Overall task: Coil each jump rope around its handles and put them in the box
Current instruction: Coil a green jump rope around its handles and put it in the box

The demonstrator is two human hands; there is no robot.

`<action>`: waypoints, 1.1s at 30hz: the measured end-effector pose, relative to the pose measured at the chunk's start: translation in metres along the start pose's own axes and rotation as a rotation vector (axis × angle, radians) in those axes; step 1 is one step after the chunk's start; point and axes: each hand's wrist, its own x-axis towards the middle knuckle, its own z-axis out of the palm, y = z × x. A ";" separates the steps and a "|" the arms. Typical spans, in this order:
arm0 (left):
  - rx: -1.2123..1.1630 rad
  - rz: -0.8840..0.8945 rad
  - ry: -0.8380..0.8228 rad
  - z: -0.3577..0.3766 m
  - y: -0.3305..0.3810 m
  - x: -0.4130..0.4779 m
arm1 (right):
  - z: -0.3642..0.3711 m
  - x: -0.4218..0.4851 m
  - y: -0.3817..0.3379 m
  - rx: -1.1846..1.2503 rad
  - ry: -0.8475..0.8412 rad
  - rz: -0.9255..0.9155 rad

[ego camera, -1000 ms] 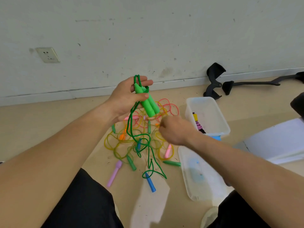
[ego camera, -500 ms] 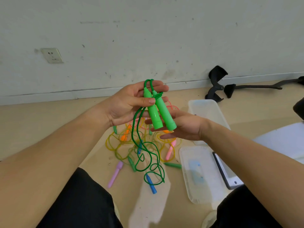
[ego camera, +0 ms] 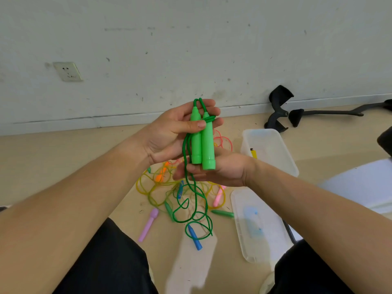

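Up above the floor (ego camera: 63,158), the left hand (ego camera: 169,134) squeezes both green handles (ego camera: 206,143) side by side, ready for winding. The right hand (ego camera: 224,170) sits under their ends by the loose hanging rope (ego camera: 185,151); I cannot tell if it pinches it. The box (ego camera: 261,131) waits nearby.

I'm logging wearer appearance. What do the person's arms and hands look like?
The left forearm and right forearm are bare, with no sleeves in view. The left hand and right hand wear no gloves, rings, watch or wristband. Black clothing covers the legs.
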 end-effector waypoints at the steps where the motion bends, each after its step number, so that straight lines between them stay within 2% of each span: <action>1: 0.004 0.001 -0.001 0.000 0.000 0.000 | -0.001 0.000 0.000 0.006 -0.007 0.016; 7: 0.035 -0.016 0.073 -0.004 0.003 -0.004 | -0.009 0.004 -0.001 -0.164 0.215 -0.001; 14: 0.222 -0.152 0.078 -0.015 0.009 -0.011 | -0.032 -0.007 -0.017 -0.049 0.347 0.077; 19: 0.391 -0.234 0.058 -0.009 0.007 -0.012 | -0.028 -0.006 -0.015 -0.385 0.500 0.075; 24: 0.458 -0.272 0.093 -0.004 0.002 -0.011 | -0.031 -0.012 -0.022 -0.607 0.546 0.129; 26: 0.443 -0.276 0.102 -0.004 0.002 -0.011 | -0.032 -0.014 -0.027 -0.500 0.574 0.089; 29: 0.485 -0.298 0.098 -0.003 0.001 -0.011 | -0.034 -0.019 -0.032 -0.109 0.468 0.064; 31: 0.516 -0.300 0.088 -0.002 -0.001 -0.011 | -0.031 -0.021 -0.032 -0.123 0.412 0.058; 33: 0.559 -0.289 0.087 -0.001 -0.002 -0.010 | -0.030 -0.022 -0.028 -0.160 0.444 0.035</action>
